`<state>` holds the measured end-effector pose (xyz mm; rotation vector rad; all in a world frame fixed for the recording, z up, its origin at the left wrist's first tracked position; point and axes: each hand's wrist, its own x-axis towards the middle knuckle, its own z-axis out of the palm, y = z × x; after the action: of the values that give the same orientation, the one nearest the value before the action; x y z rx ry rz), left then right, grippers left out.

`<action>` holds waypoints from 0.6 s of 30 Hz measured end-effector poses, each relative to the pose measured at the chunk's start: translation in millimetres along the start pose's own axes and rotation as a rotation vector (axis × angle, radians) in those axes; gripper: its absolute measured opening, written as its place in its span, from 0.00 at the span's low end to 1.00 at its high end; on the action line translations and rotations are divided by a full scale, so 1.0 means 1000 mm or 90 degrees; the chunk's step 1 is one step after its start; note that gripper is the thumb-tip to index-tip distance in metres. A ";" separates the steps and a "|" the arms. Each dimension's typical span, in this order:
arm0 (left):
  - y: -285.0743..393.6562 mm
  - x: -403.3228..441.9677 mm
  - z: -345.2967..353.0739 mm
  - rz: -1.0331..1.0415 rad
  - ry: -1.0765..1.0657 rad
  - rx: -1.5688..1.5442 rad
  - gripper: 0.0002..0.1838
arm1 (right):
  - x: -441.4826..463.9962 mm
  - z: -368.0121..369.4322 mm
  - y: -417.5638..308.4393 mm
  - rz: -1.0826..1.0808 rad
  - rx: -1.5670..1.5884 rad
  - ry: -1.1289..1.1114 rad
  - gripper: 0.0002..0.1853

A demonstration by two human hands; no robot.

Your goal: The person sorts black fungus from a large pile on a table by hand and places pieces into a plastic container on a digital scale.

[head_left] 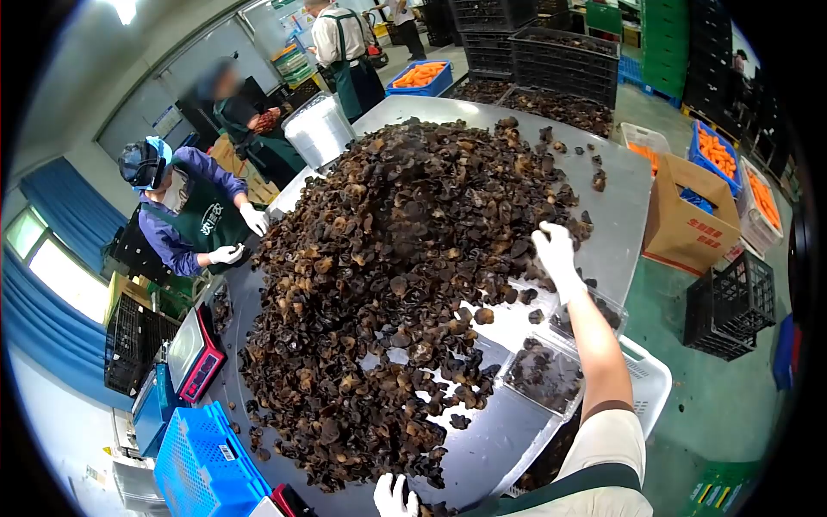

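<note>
Where dark fungus (396,233) lies heaped, left hand (394,497) at near edge, right hand (556,254) at right edge, both open.

White-gloved hands (556,255), cream short sleeve (610,441), brown cuff (608,407), dark green apron (568,487)

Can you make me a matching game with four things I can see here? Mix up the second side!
1. dark heap
2. cardboard box
3. carrots
4. curtains

A. orange, in crates
B. blue, beside the bright window
C. piled on the metal table
D. standing open, with something blue inside

Right pairs: 1-C, 2-D, 3-A, 4-B
</note>
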<state>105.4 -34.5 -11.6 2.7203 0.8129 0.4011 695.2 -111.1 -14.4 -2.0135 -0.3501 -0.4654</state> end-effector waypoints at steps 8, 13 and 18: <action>-0.010 0.013 0.023 -0.009 0.028 0.051 0.20 | 0.049 0.077 0.038 0.188 0.287 0.065 0.27; 0.002 0.025 0.014 -0.031 0.021 0.050 0.14 | 0.046 0.085 -0.026 0.260 0.320 -0.066 0.21; -0.003 0.019 0.017 -0.015 -0.001 0.063 0.18 | 0.041 0.102 -0.006 -0.105 0.116 -0.257 0.13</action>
<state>125.0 -24.5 -24.7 2.7978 0.8866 0.3635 746.7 -16.1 -34.1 -1.8995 -0.7826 -0.1171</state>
